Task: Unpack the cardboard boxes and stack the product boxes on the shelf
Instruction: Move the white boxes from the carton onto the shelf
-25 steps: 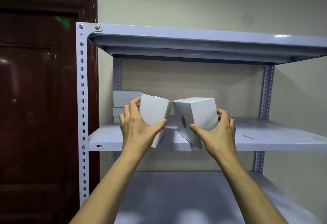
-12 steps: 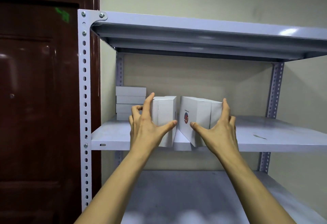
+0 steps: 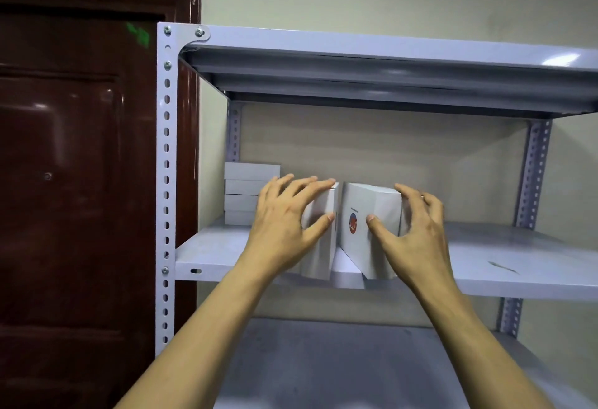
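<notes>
1. At the centre of the frame, two white product boxes stand on end on the middle shelf (image 3: pixel 485 263) of a grey metal rack, at its front edge.
2. The left box (image 3: pixel 320 240) stands upright, with its narrow face toward the camera.
3. The right box (image 3: pixel 372 214) stands just beside it with a slim gap between them. It is turned slightly and carries a small round red and blue mark on its near face.
4. The left hand (image 3: pixel 284 230) grasps the left box: its fingers are spread over the top and left side, and the thumb presses the near face, so this grip is closed round the box.
5. The right hand (image 3: pixel 411 237) grasps the right box: the thumb is on the front face and curled fingers reach round the right side.
6. In the back left corner of the same shelf lies a stack of four flat white boxes (image 3: pixel 249 195), well apart from the standing pair.
7. A dark red-brown door (image 3: pixel 81 166) fills the left of the frame.
8. The rack's top shelf (image 3: pixel 388 62) crosses the upper part of the frame, and a lower shelf (image 3: pixel 339 370) shows at the bottom.
</notes>
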